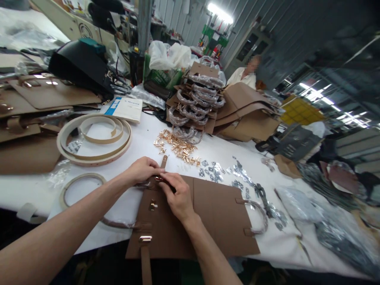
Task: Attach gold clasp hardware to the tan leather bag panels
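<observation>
At centre frame, the left hand [145,169] and right hand [179,194] curl fingers nearly together at the strap [164,160], hold unclear; keeping the panel [221,215] flat helps.

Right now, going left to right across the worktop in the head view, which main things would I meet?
Coiled strip → left hand → right hand → wrapped handle at the right edge of the brown panel → clear plastic packaging.
</observation>
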A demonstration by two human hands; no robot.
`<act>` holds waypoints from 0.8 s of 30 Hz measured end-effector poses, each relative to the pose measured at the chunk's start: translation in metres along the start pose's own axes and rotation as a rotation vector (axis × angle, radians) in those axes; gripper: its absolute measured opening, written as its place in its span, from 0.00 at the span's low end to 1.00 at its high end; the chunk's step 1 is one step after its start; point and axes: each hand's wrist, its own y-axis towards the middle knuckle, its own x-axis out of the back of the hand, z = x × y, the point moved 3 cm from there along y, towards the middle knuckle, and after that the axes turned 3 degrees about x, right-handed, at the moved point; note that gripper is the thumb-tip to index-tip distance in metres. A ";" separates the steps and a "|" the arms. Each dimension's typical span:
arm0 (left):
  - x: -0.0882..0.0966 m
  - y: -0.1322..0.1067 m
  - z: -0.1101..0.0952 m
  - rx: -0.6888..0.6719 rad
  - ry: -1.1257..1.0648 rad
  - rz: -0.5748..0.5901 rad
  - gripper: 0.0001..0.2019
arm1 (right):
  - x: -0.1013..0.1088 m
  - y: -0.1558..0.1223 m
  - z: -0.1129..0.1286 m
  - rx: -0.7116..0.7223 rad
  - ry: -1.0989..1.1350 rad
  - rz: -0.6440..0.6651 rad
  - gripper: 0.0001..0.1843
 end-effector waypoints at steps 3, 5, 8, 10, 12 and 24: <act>0.001 -0.006 -0.005 -0.030 -0.044 0.081 0.24 | 0.047 -0.031 0.020 0.001 -0.062 0.000 0.24; 0.000 -0.013 -0.010 -0.036 -0.095 0.139 0.25 | 0.079 -0.063 0.031 0.019 -0.207 0.128 0.37; -0.001 -0.024 -0.018 -0.040 -0.162 0.194 0.27 | 0.116 -0.118 0.030 0.002 -0.508 0.357 0.56; -0.002 -0.031 -0.022 -0.050 -0.201 0.221 0.28 | 0.131 -0.151 0.018 -0.047 -0.697 0.413 0.59; -0.004 -0.036 -0.027 -0.076 -0.232 0.252 0.28 | 0.141 -0.178 0.003 -0.078 -0.842 0.385 0.58; -0.023 -0.087 -0.111 -0.400 -0.227 0.114 0.26 | 0.253 -0.197 0.102 0.318 -1.139 -0.177 0.35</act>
